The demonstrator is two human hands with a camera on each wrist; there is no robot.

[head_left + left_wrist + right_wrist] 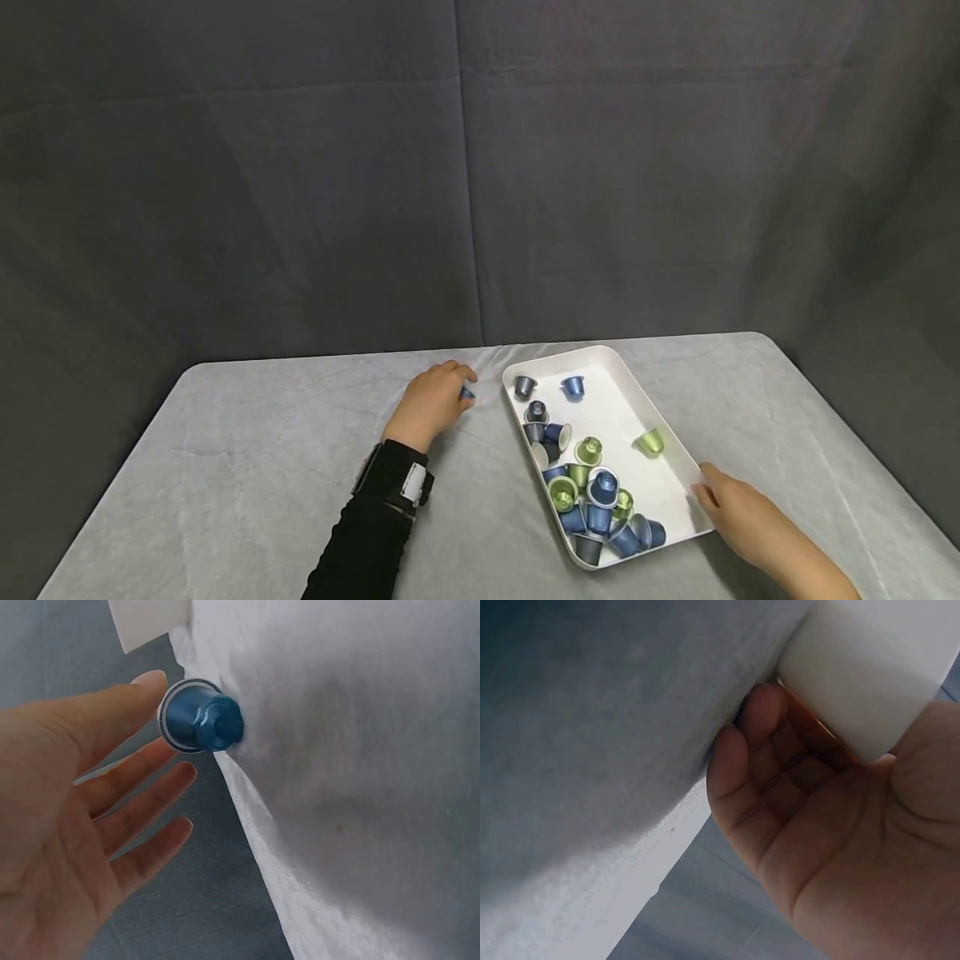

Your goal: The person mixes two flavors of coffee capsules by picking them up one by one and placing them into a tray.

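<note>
**Blue capsule at the fingertips**

The left hand [67, 825] lies open, fingers straight and spread. A small blue metallic coffee capsule [201, 718] sits on the grey cloth-covered table [360, 787], touching the index fingertip. A white tray corner [146, 621] shows above.

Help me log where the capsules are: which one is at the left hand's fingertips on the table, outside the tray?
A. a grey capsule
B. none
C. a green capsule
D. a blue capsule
D: the left hand has a blue capsule at its fingertips on the grey tablecloth, just left of the white tray, while the green capsules all lie inside that tray.
</note>
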